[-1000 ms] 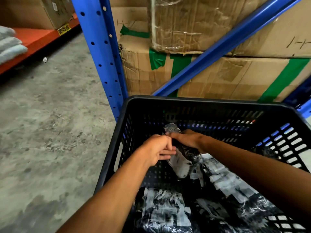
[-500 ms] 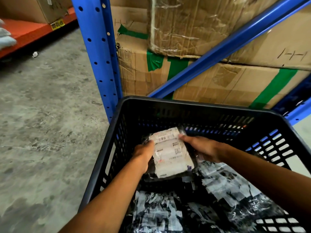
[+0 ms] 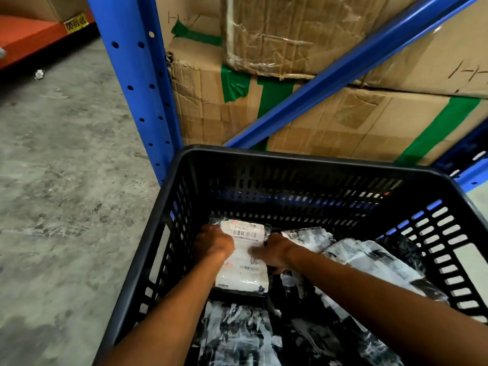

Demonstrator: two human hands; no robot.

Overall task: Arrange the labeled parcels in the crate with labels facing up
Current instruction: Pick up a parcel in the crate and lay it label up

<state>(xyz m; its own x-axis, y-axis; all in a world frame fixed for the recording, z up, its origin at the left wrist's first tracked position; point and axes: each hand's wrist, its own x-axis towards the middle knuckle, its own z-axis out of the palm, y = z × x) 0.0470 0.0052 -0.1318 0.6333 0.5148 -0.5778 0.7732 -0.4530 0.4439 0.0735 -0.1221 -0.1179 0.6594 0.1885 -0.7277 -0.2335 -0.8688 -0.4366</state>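
Head view: my two bare forearms reach down from the bottom of the frame into the black slotted crate (image 3: pixel 311 165) that fills the lower right. My left hand (image 3: pixel 215 243) and my right hand (image 3: pixel 274 250) sit on either side of one labeled parcel (image 3: pixel 241 273), which lies flat near the crate's far left corner with its white label and barcodes turned up. My left grip is curled against the parcel's left edge, and my right grip is pressed onto its right edge, thumb lying across the label; both are closed on the parcel, touching it.

To the right of that parcel and below it in the frame, the crate holds a loose heap of other parcels (image 3: pixel 369 262) in black-and-white plastic wrap; I cannot tell which way their labels face. One of them lies along the right wall, and another wrapped parcel (image 3: pixel 237 331) lies at lower centre between my forearms.

Behind the crate, in the upper half of the frame, a blue rack upright (image 3: pixel 140 83) and a blue diagonal brace (image 3: pixel 351 64) stand in front of cardboard boxes (image 3: pixel 343 125) taped in green. Bare concrete floor (image 3: pixel 66 180) fills the left side, and an orange shelf (image 3: pixel 29 35) shows in the upper left corner.
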